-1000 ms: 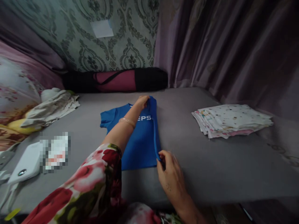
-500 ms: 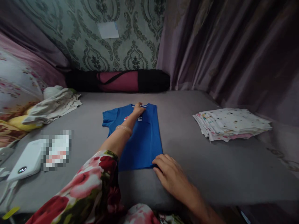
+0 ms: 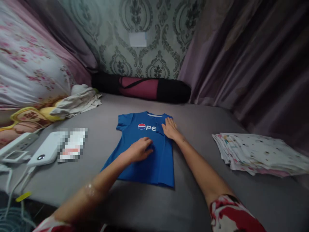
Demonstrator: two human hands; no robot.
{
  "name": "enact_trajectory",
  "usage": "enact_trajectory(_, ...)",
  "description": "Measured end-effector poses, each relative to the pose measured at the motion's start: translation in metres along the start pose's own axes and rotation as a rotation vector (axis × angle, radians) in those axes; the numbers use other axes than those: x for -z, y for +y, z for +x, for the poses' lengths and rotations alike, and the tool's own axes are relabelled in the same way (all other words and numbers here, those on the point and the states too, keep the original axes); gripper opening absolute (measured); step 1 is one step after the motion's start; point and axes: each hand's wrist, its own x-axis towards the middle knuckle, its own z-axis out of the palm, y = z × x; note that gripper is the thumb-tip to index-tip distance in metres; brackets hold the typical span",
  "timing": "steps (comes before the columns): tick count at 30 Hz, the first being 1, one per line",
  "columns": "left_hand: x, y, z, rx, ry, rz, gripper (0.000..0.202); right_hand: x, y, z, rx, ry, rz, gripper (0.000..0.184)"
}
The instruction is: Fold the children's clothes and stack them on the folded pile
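Observation:
A blue T-shirt [image 3: 135, 164] with a round red, white and blue logo and the letters "PE" lies on the grey sheet. Its right side is folded inward, sleeve included, while the left sleeve sticks out. My right hand [image 3: 170, 128] rests flat on the folded shoulder near the collar, fingers stretched out. Over the middle of the shirt is my left hand [image 3: 141, 149], loosely curved, thumb apart from the fingers and nothing in it. Whether it touches the fabric I cannot tell.
Folded patterned cloths [image 3: 260, 151] are stacked at the right. To the left lie a white power bank [image 3: 47, 149] with cables, a blurred-out packet [image 3: 73, 145] and a crumpled pale cloth [image 3: 79, 102]. A long black and maroon bag [image 3: 140, 87] lies along the wall.
My right hand has gone from the shirt's lower hem up to its shoulder. My left hand has left the collar and come back towards me. The view has shifted left.

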Motion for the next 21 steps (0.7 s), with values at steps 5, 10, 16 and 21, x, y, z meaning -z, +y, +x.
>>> enact_trajectory(5, -0.019, 0.02, -0.065, 0.068, 0.161, 0.132, 0.039, -0.015, -0.008, 0.034, -0.108, 0.068, -0.023, 0.068)
enact_trajectory(10, -0.043, 0.03, -0.074, 0.162, 0.232, 0.264, 0.043, -0.031, -0.004, 0.04, -0.124, 0.08, -0.057, 0.07)
enact_trajectory(16, -0.052, 0.033, -0.072, 0.183, 0.267, 0.298, 0.045, -0.024, -0.003, 0.039, -0.117, 0.069, -0.057, 0.064)
enact_trajectory(21, -0.051, 0.034, -0.073, 0.19, 0.288, 0.297, 0.044, -0.021, -0.02, 0.033, 0.063, 0.117, -0.092, 0.06)
